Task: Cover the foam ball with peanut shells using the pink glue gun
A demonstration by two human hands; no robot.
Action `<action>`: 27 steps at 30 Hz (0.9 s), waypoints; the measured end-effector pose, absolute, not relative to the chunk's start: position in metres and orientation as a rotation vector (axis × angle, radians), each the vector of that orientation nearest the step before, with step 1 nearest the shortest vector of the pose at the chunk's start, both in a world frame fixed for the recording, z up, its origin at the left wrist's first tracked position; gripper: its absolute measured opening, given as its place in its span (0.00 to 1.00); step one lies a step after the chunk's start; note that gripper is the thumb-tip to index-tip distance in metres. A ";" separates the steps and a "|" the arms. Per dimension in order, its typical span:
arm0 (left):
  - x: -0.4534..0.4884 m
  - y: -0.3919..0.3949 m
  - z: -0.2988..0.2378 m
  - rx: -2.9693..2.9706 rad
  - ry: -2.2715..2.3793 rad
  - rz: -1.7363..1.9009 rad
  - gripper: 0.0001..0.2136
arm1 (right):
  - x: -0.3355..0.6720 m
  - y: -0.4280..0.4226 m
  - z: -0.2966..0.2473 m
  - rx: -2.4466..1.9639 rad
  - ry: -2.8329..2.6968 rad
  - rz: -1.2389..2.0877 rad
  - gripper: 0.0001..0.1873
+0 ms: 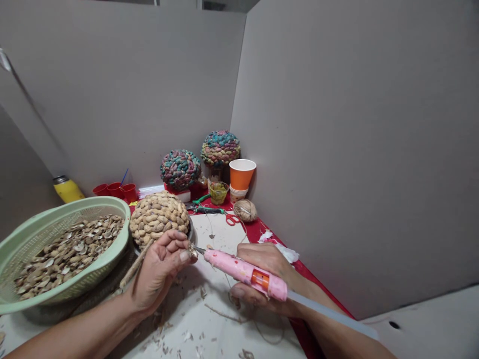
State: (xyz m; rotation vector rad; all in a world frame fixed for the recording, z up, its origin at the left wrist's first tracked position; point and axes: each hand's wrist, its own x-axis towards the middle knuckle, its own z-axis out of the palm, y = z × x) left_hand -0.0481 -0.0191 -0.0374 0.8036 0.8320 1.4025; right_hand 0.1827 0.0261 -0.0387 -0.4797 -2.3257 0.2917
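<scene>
My right hand grips a pink glue gun with a clear glue stick poking out of its back end. Its metal tip points left and touches a small peanut shell piece pinched in the fingers of my left hand. A thin wooden stick also runs under my left palm, up to a ball covered in peanut shells just behind that hand.
A green basket of shell pieces stands at the left. Two painted shell balls, red cups, orange cups, a twine ball, scissors and a yellow bottle line the back. Grey partition walls close in.
</scene>
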 end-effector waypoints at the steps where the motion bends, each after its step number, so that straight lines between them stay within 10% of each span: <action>1: -0.048 -0.019 -0.037 0.806 0.834 1.404 0.16 | 0.183 0.026 -0.039 -0.475 -2.322 0.289 0.24; 27: -0.049 -0.019 -0.038 0.834 0.848 1.450 0.14 | 0.186 0.025 -0.037 -0.438 -2.359 0.224 0.24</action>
